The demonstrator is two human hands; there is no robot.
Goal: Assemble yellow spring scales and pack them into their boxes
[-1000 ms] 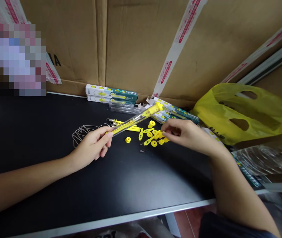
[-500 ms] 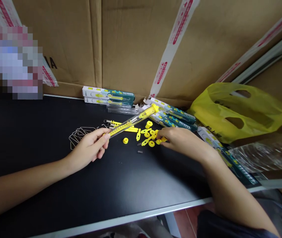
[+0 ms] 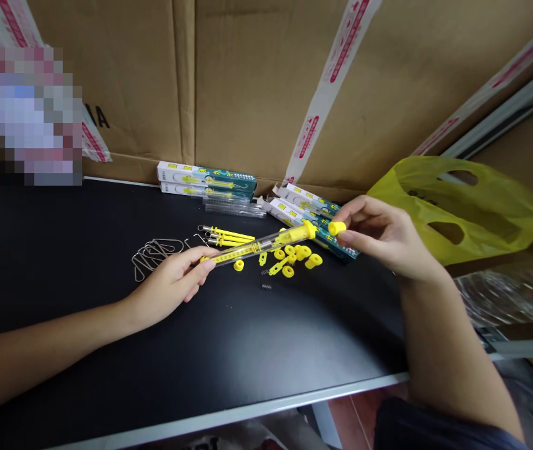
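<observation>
My left hand [image 3: 170,281] is closed around the lower end of a tubular spring scale [image 3: 266,242], a clear tube with a yellow scale inside. The tube slants up to the right above the table. Between thumb and fingers of my right hand [image 3: 379,234] is a small yellow cap [image 3: 336,229], a short way from the tube's yellow upper end [image 3: 310,230]. Below the tube lie several yellow caps and rings [image 3: 288,272], flat yellow tabs [image 3: 278,266] and small springs [image 3: 266,287]. Yellow inner rods [image 3: 231,239] with metal ends lie behind it.
Bent wire hooks [image 3: 151,256] lie left of the parts. Printed boxes [image 3: 208,180] and clear tubes [image 3: 234,207] rest along the back, against a large carton [image 3: 248,81]. At right are a yellow plastic bag [image 3: 496,219] and clear plastic wrapping [image 3: 515,297]. The black table [image 3: 248,350] has a pale front edge.
My right hand has lifted from the pile of parts with a yellow cap and moved up and right beside the tube's end. The spring scale has tilted flatter, its upper end shifting right and down.
</observation>
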